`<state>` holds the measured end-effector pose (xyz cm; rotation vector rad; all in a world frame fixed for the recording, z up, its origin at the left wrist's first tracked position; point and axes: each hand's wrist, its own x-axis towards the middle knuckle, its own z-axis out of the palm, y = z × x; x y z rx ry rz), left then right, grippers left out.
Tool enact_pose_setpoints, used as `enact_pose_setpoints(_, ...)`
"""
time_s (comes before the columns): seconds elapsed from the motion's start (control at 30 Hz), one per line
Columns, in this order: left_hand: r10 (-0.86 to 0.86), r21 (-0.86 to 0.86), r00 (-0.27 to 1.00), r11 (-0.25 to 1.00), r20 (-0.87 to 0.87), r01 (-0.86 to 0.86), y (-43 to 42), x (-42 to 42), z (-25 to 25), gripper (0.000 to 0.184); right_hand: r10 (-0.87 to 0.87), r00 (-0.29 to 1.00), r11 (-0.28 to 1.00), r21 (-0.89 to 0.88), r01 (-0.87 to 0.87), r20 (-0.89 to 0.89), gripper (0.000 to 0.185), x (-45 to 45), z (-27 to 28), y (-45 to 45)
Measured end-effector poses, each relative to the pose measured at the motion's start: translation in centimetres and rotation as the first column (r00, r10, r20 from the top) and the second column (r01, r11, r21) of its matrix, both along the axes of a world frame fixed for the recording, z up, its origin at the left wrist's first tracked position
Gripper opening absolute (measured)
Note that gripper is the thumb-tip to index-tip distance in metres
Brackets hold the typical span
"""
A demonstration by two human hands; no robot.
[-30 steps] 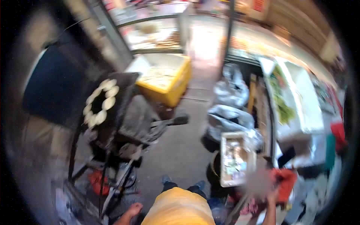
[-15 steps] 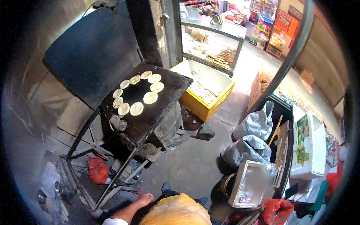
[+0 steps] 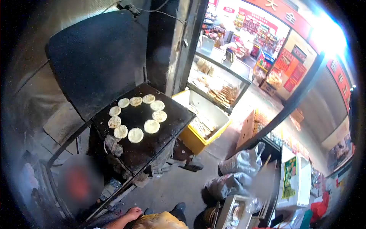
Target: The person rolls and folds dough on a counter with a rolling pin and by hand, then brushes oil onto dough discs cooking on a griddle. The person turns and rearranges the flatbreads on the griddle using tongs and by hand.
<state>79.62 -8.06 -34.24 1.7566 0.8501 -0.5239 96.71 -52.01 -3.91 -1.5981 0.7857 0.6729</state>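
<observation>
My left hand (image 3: 133,213) is low in the view, beside my yellow-covered front (image 3: 160,221). Its fingers look curled in, and nothing shows in them. My right hand is out of sight. Ahead of me, several round flatbreads (image 3: 135,135) lie in a ring on a dark griddle (image 3: 152,152). Some are pale, others lightly browned. A crumpled grey cloth (image 3: 113,145) rests at the griddle's near left corner. Neither the griddle nor the breads are touched by a hand.
A large dark panel (image 3: 99,61) stands behind the griddle. Right of it are a yellow-rimmed box (image 3: 207,143) holding flat pieces and a glass case (image 3: 219,82) with breads. Grey sacks (image 3: 228,185), a white foam box (image 3: 301,187) and a dark post (image 3: 305,89) stand at right.
My view has tilted up, so more of the shop front and red signs shows. The griddle and breads appear lower. My left hand sits nearer the bottom edge. The breads keep their ring.
</observation>
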Motion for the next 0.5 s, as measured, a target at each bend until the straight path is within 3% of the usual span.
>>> enact_pose_setpoints(0.03,-0.060,0.071,0.998,0.996,-0.002,0.060,0.2,0.2,-0.8,0.034,0.038,0.997,0.999,-0.009,-0.037,0.070,0.032,2.5,3.7,2.1)
enact_pose_setpoints(0.07,0.005,0.134,0.997,0.991,0.076,-0.015,-0.2,0.8,1.7,0.034,0.020,0.997,0.995,0.093,-0.027,0.068,0.032,4.9,6.8,3.8)
enact_pose_setpoints(0.1,0.024,0.140,0.997,0.989,0.080,-0.035,-0.1,0.7,0.5,0.034,0.003,0.998,0.981,0.194,-0.015,0.060,0.032,6.7,8.5,4.5)
enact_pose_setpoints(0.17,0.110,0.062,0.994,0.992,-0.001,-0.110,0.1,0.7,-0.6,0.033,-0.002,0.998,0.962,0.274,-0.016,0.063,0.025,9.3,5.5,3.2)
enact_pose_setpoints(0.2,0.123,0.071,0.992,0.990,-0.002,-0.123,-0.2,0.9,-0.8,0.033,0.064,0.993,0.972,0.217,-0.085,0.100,0.022,10.2,4.1,2.8)
enact_pose_setpoints(0.27,0.339,0.151,0.936,0.934,-0.093,-0.323,-1.7,2.3,1.1,0.030,0.232,0.958,0.967,0.070,-0.246,0.165,0.016,12.3,0.8,2.3)
enact_pose_setpoints(0.3,0.413,0.057,0.909,0.910,-0.055,-0.410,-2.1,2.8,2.6,0.029,0.307,0.935,0.951,-0.009,-0.310,0.178,0.017,13.6,-0.2,2.2)
enact_pose_setpoints(0.37,0.563,-0.139,0.826,0.818,-0.010,-0.559,-3.3,6.6,12.6,0.027,0.369,0.888,0.900,0.133,-0.415,0.277,0.015,16.8,-2.8,2.9)
enact_pose_setpoints(0.4,0.562,-0.251,0.827,0.804,0.024,-0.539,-2.4,5.4,4.3,0.026,0.460,0.841,0.842,0.163,-0.515,0.283,0.021,20.0,-8.0,2.2)
enact_pose_setpoints(0.43,0.629,-0.227,0.772,0.768,0.091,-0.599,-3.8,8.8,11.3,0.024,0.548,0.784,0.769,0.192,-0.609,0.291,0.029,22.2,-12.6,1.2)
enact_pose_setpoints(0.47,0.640,-0.238,0.764,0.756,0.078,-0.609,-4.1,11.5,16.6,0.023,0.624,0.689,0.730,0.041,-0.683,0.369,0.021,23.2,-8.7,4.7)
enact_pose_setpoints(0.5,0.631,-0.270,0.771,0.759,0.082,-0.593,-3.9,12.9,18.0,0.026,0.695,0.575,0.674,-0.115,-0.729,0.432,0.016,25.2,-4.8,9.3)
